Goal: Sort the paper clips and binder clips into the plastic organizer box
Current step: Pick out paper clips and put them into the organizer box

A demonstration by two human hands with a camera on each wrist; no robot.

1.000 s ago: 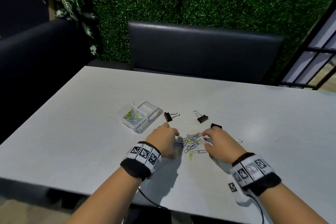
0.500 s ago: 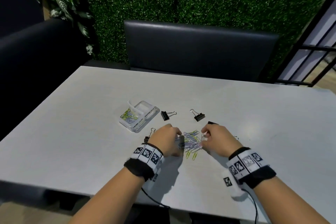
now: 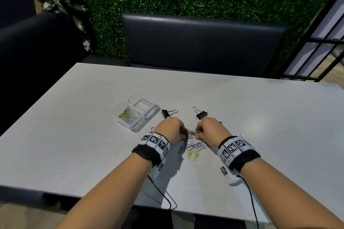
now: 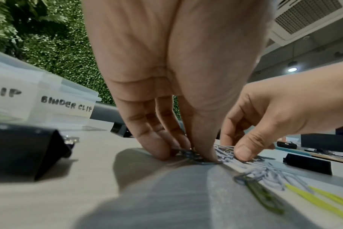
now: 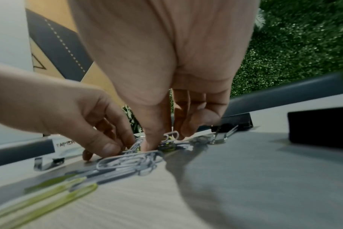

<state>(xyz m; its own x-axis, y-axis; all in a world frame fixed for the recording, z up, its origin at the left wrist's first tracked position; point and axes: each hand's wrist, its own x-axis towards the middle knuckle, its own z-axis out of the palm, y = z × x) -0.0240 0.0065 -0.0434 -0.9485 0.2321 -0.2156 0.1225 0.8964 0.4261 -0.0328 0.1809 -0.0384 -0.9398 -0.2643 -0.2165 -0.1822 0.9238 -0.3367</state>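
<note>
A pile of silver and yellow-green paper clips (image 3: 195, 144) lies on the table between my hands. My left hand (image 3: 184, 134) pinches clips at the pile's left edge, thumb and fingertips (image 4: 162, 152) pressed down on them. My right hand (image 3: 197, 134) pinches clips at the top of the pile, and one silver clip (image 5: 171, 134) stands up between its thumb and fingers. The clear organizer box (image 3: 147, 115) sits to the far left and holds several paper clips in one compartment; its other compartment reads "BINDER CLIP" (image 4: 67, 106). Two black binder clips (image 3: 168, 113) (image 3: 200, 114) lie just beyond my hands.
Another binder clip (image 4: 29, 151) lies close by my left wrist, and one (image 5: 319, 125) sits to the right of my right hand. The white table (image 3: 93, 135) has a dark bench (image 3: 201, 41) behind it. Cables hang from both wristbands over the near edge.
Both hands have drawn closer together over the pile, and the clips are bunched tighter between them. The fingers have curled down onto the clips.
</note>
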